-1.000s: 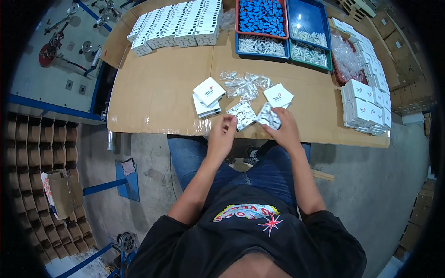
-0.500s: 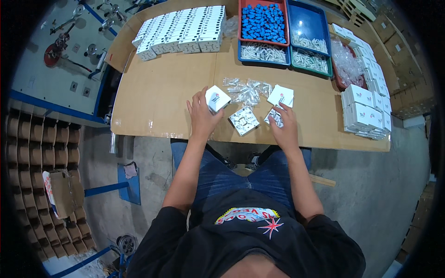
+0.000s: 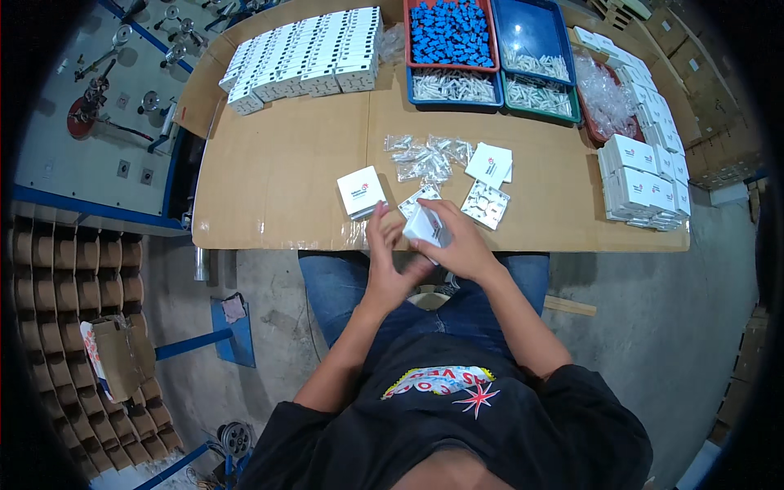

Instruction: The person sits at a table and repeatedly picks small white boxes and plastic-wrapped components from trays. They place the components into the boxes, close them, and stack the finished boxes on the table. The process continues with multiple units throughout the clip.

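My right hand [image 3: 460,245] grips a white square plate-like piece [image 3: 425,226] with small print on it, tilted above the table's near edge. Just left of it is my left hand [image 3: 390,265], its thumb and fingers apart and partly smeared by motion. A white square piece [image 3: 360,191] lies on the table beyond the left fingers. Behind the held piece, a white part with an openwork face [image 3: 418,198] is partly hidden. Another such openwork part [image 3: 486,203] lies to the right, below overlapping white squares [image 3: 489,166]. Small clear bags of parts [image 3: 428,159] lie in a heap farther back.
Rows of white boxes [image 3: 302,57] stand at the back left. Trays hold blue pieces [image 3: 452,34] and white plugs [image 3: 455,86]. Stacked white pieces [image 3: 643,188] and a red tray of clear bags [image 3: 606,102] line the right side of the cardboard-covered table [image 3: 278,180].
The white square from my left hand now rests on the table. Both hands have come together near the front edge, my right one holding a white piece. The view has shifted slightly.
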A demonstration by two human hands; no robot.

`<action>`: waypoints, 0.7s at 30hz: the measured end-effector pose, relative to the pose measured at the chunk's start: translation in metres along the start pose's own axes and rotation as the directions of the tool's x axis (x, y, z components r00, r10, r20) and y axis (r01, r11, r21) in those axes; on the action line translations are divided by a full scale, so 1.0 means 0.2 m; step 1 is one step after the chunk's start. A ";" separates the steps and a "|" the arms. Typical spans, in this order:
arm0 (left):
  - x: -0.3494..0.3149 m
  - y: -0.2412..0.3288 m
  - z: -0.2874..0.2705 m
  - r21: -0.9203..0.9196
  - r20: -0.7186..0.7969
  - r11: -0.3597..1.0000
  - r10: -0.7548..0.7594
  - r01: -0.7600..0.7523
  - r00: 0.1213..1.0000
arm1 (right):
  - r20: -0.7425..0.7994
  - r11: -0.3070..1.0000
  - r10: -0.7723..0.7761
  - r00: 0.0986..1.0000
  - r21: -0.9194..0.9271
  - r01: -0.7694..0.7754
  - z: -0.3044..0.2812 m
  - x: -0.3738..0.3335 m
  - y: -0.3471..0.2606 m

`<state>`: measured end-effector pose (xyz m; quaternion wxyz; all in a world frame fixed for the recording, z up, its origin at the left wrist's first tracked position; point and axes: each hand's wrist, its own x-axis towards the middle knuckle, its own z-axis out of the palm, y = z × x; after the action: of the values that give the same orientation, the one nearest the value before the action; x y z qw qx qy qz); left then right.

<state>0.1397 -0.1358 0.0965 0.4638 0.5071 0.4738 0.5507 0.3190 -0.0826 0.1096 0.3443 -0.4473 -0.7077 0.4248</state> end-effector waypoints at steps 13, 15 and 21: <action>-0.05 -0.06 0.07 -0.687 0.382 0.314 -0.611 0.655 0.693 | 0.083 0.899 -0.386 0.919 -0.188 0.395 0.06 -0.13 0.01; -0.05 -0.05 0.10 -0.690 0.327 0.346 -0.634 0.635 0.701 | 0.065 0.884 -0.425 0.903 -0.185 0.429 0.08 -0.13 0.05; -0.06 -0.09 0.13 -0.705 0.323 0.328 -0.642 0.629 0.695 | 0.062 0.884 -0.427 0.902 -0.178 0.431 0.08 -0.14 0.11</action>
<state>0.1662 -0.1440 0.0772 0.8067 0.0253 0.3511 0.4747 0.3228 -0.1081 0.0798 0.3786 -0.3055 -0.8295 0.2743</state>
